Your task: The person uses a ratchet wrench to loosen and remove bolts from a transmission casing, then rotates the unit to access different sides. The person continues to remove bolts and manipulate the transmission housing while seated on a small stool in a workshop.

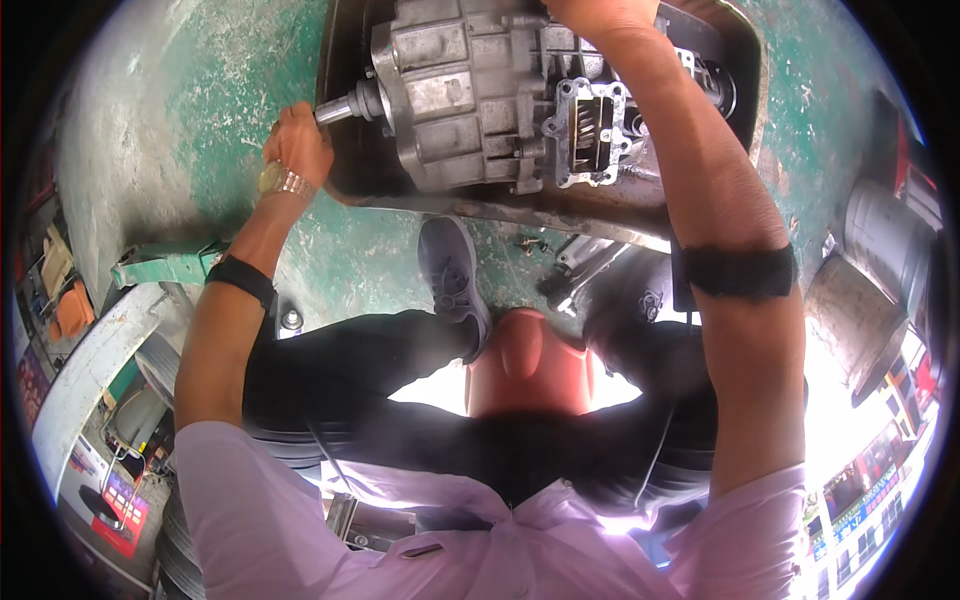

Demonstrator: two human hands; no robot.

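Observation:
A grey metal gearbox (pixel 450 95) lies on its side in a dark metal tray (pixel 350 180). My left hand (pixel 298 150) is closed at the tip of the gearbox shaft (pixel 345 106), which sticks out over the tray's left rim. Its fingers curl around the shaft end, and a metal watch sits on that wrist. My right hand (pixel 605 14) reaches over the far side of the gearbox. The picture's top edge cuts it off, so its fingers are hidden. Through a rectangular opening (pixel 590 132) in the housing, gear teeth show.
Between my legs is a red plastic stool (pixel 530 360). Metal parts (pixel 585 265) and small bolts lie on the green floor by my shoes. A green metal piece (pixel 165 264) lies at left; a grey cylindrical container (pixel 890 240) lies at right.

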